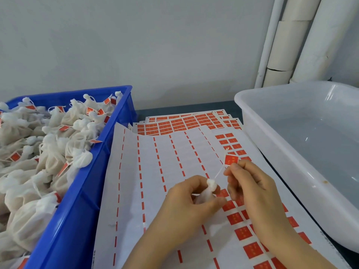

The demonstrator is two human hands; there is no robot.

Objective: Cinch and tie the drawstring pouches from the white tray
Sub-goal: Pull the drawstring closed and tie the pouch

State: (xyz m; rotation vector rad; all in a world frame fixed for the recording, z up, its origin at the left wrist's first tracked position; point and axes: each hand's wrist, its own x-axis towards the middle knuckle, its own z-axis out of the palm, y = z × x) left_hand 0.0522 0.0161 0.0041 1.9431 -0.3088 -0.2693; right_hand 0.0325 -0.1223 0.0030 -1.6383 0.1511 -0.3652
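Tied pouches [50, 152] crowd the blue crate [81, 200], white tray [238, 98] shows none, left hand [186, 202] grips one pouch [206, 192], right hand [250, 188] pinches its drawstring [218, 174].

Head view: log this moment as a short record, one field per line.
left grip: holds the pouch by its gathered neck
right grip: pinches the drawstring at the red tag
blue crate: at left, heaped with tied, tagged pouches
white tray: at right, no pouches in the part shown
sticker sheets: spread under both grips
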